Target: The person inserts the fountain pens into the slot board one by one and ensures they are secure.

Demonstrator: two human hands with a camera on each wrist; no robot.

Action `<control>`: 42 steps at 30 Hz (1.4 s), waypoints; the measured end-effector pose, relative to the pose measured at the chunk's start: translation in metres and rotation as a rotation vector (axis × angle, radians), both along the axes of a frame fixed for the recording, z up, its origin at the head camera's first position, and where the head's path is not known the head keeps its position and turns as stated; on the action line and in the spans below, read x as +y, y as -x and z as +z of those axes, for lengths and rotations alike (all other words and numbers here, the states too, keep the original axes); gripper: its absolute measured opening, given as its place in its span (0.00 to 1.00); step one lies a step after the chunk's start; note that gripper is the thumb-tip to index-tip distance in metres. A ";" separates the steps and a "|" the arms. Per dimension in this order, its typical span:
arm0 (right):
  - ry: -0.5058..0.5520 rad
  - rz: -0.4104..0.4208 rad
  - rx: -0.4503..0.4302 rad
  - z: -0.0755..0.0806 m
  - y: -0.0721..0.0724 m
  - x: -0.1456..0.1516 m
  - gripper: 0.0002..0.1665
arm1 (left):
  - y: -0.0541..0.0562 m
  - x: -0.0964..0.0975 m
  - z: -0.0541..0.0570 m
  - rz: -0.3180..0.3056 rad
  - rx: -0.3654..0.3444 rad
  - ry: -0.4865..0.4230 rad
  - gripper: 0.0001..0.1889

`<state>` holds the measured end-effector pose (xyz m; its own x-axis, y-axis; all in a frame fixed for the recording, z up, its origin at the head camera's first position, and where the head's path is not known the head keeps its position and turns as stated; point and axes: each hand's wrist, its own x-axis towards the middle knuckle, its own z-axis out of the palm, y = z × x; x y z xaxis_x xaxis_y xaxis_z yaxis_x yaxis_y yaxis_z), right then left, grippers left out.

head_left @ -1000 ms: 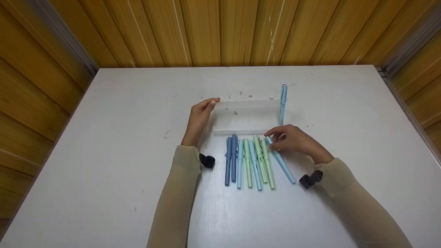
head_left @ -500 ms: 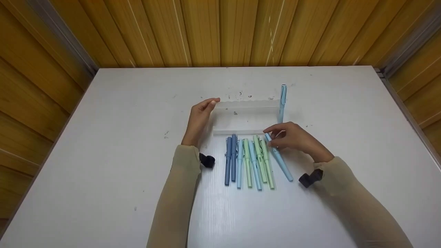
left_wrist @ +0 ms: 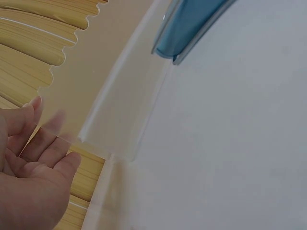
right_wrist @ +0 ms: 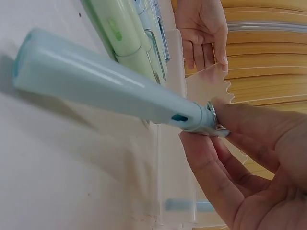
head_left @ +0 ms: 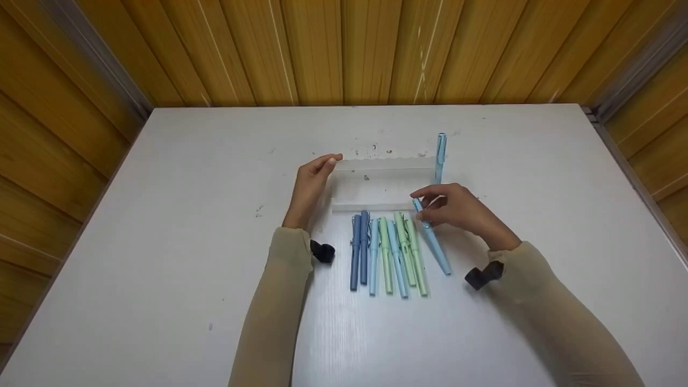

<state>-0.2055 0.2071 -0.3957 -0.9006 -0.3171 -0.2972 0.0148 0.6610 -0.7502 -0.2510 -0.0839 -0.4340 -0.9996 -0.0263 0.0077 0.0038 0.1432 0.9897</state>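
Observation:
A clear plastic pen rack (head_left: 376,206) with a scalloped upper edge stands on the white table. My left hand (head_left: 312,188) holds its left end, and in the left wrist view some fingertips (left_wrist: 56,122) show through the plastic. My right hand (head_left: 454,207) pinches a light blue pen (head_left: 438,250) near its capped end, the pen slanting toward me. In the right wrist view that pen's barrel (right_wrist: 100,79) crosses in front of the rack. Another light blue pen (head_left: 441,150) stands upright at the rack's right end, its lower part behind my right hand.
In front of the rack several pens lie side by side: dark blue pens (head_left: 355,258), light blue pens (head_left: 373,263) and green pens (head_left: 386,258). The white table (head_left: 188,242) ends at a wooden plank wall (head_left: 317,54) at the back.
My right hand has moved slightly away from me toward the rack, bringing the light blue pen along and lifting it a little. My left hand stays at the rack's left end.

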 end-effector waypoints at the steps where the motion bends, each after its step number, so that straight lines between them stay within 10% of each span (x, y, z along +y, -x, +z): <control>1: 0.007 -0.003 0.008 0.001 0.000 0.000 0.28 | 0.000 0.000 0.000 0.001 0.000 0.002 0.16; 42: 0.280 -0.264 0.482 0.033 0.014 -0.003 0.25 | 0.000 0.000 0.001 -0.021 0.004 -0.005 0.16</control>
<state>-0.2190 0.2039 -0.3629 -0.9716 -0.0719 0.2255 -0.2330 0.4580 -0.8579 -0.2511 -0.0837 -0.4335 -0.9999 -0.0057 0.0112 0.0103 0.1383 0.9903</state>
